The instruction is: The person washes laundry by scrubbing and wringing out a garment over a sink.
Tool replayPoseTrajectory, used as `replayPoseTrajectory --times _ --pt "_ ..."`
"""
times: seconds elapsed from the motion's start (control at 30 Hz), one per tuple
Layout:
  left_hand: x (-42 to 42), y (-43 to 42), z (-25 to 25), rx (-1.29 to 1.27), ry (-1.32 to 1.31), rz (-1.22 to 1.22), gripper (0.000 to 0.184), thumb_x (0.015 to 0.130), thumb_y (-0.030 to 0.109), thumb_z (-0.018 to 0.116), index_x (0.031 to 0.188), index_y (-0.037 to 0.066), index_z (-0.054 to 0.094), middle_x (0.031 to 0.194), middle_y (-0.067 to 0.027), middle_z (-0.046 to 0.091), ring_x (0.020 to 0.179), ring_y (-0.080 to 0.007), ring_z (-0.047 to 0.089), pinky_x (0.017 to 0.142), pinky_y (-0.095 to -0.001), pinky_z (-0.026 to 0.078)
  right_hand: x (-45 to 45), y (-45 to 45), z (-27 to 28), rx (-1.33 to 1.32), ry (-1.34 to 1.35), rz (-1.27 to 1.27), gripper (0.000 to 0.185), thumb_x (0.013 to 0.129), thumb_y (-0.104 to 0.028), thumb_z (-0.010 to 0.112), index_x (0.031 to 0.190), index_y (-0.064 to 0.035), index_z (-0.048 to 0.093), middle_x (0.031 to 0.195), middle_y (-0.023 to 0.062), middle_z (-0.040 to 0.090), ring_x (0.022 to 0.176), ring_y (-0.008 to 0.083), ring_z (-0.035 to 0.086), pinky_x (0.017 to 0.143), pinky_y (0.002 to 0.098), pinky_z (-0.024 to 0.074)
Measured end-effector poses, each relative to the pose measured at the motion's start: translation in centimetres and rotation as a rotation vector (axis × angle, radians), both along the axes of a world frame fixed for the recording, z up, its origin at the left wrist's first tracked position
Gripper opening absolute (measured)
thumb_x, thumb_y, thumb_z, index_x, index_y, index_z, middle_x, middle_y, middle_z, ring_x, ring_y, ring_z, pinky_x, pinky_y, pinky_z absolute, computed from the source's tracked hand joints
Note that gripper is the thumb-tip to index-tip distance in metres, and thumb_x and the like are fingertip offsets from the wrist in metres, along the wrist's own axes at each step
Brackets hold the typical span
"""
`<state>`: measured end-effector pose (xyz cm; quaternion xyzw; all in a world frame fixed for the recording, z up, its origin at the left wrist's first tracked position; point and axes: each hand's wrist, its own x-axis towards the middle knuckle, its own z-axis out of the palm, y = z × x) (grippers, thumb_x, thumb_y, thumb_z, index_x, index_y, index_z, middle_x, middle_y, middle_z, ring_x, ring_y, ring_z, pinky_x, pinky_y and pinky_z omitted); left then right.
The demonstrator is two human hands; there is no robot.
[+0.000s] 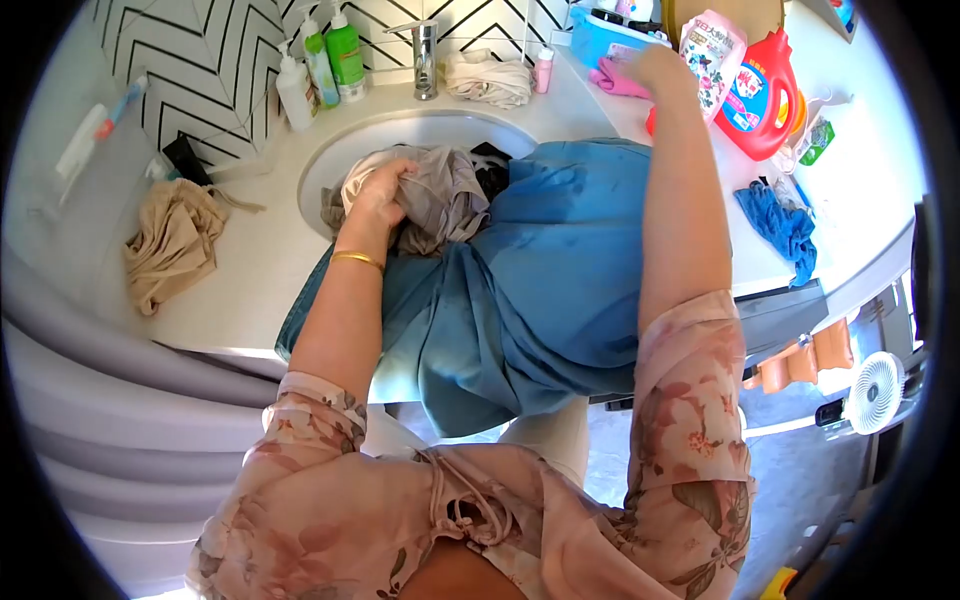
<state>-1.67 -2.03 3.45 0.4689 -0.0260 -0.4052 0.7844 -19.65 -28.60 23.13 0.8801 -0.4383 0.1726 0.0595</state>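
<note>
My left hand (380, 192) is closed on a grey-beige garment (436, 192) bunched up in the round sink (318, 165). Some black cloth (491, 170) shows beside that garment. A large blue cloth (570, 250), darker in wet-looking patches, is draped from the sink over the counter's front edge. Stretched to the far right, my right hand (666, 76) has its fingers bent onto a pink cloth (618, 78) in front of a light blue basket (595, 42). Its fingertips are partly hidden.
A tap (425, 62) stands behind the sink, near pump bottles (345, 58) and a folded pale cloth (490, 78). A beige cloth (175, 240) lies left. On the right are a red detergent jug (755, 95), a floral pouch (712, 55) and a crumpled blue cloth (777, 228).
</note>
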Motion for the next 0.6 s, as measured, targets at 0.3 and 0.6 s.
replayPoseTrajectory --times 0.3,0.6 --pt "0.3 1.9 2.2 -0.545 0.328 0.28 0.027 0.082 0.015 0.04 0.101 -0.001 0.05 0.108 -0.0164 0.052 0.1 -0.032 0.049 0.09 -0.0456 0.036 -1.0 -6.9 -5.1 0.451 -0.084 -0.115 0.063 0.071 -0.038 0.057 0.122 -0.0054 0.039 0.104 0.0157 0.055 0.083 0.0254 0.059 0.062 0.0353 0.0496" --pt "0.0 2.4 2.7 -0.78 0.345 0.329 0.036 0.086 0.02 0.033 0.112 -0.003 0.043 0.118 -0.0178 0.045 0.108 -0.0315 0.044 0.095 -0.0442 0.031 0.3 -6.1 -1.8 0.177 -0.025 -0.035 0.053 0.075 -0.041 0.054 0.103 0.0036 0.051 0.083 0.0152 0.06 0.068 0.0211 0.059 0.052 0.0335 0.0463"
